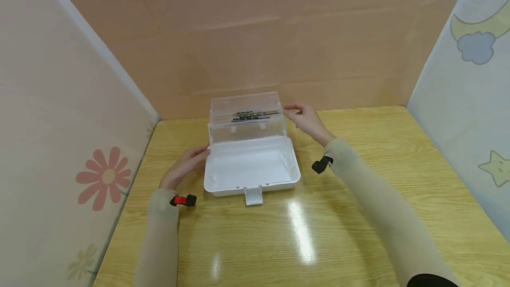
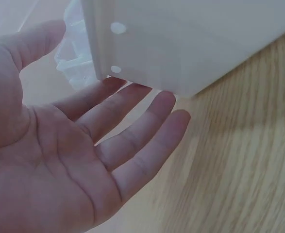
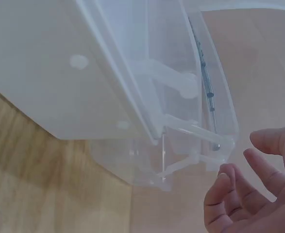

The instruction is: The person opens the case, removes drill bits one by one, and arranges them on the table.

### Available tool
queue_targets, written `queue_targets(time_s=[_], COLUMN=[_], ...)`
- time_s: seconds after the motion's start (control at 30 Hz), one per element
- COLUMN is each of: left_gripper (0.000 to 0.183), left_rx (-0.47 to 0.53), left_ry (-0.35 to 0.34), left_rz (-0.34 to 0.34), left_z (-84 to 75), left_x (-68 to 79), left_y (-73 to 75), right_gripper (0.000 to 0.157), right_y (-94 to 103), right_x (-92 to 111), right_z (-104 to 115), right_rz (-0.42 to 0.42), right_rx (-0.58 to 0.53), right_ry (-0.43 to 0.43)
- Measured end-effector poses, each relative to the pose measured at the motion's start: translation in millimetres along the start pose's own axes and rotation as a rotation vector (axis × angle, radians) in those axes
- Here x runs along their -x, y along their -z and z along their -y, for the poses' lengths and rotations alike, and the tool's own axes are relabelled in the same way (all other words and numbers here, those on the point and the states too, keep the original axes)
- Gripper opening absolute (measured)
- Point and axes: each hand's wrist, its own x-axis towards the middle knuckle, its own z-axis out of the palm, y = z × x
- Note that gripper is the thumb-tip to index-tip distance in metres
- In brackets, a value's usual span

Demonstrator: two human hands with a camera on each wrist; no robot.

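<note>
A white plastic toolbox (image 1: 251,188) stands unfolded on the table, its base empty toward me. Transparent trays (image 1: 223,134) rise behind the base on linkage arms (image 3: 195,127). Several dark twist drill bits (image 1: 255,115) lie in the upper tray. My left hand (image 1: 185,165) is at the base's left side. In the left wrist view its fingers (image 2: 147,160) are stretched out, tips right at the lower edge of the wall, thumb apart. Beside the right end of the upper tray is my right hand (image 1: 307,121), fingers (image 3: 217,201) loosely bent with nothing between them.
A white latch (image 1: 253,195) hangs from the toolbox's front edge over the wood-grain table (image 1: 247,242). An orange-brown back wall (image 1: 259,48) rises close behind the trays. Patterned side walls stand at left (image 1: 48,145) and right (image 1: 446,101).
</note>
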Motion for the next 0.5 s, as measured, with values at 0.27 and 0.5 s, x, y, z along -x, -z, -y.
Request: queue_targets(time_s=[0.27, 0.5], left_gripper=[0.076, 0.078], left_rx=[-0.011, -0.019], left_ry=[0.002, 0.011], left_rz=[0.013, -0.005], left_z=[2.5, 3.0], left_x=[0.4, 0.1], left_y=[-0.5, -3.2], right_gripper=[0.038, 0.036], right_y=[0.3, -4.3], right_x=[-12, -29], right_z=[25, 33], right_rz=[-0.003, 0.103], right_rx=[0.195, 0.29], right_ry=[0.11, 0.141])
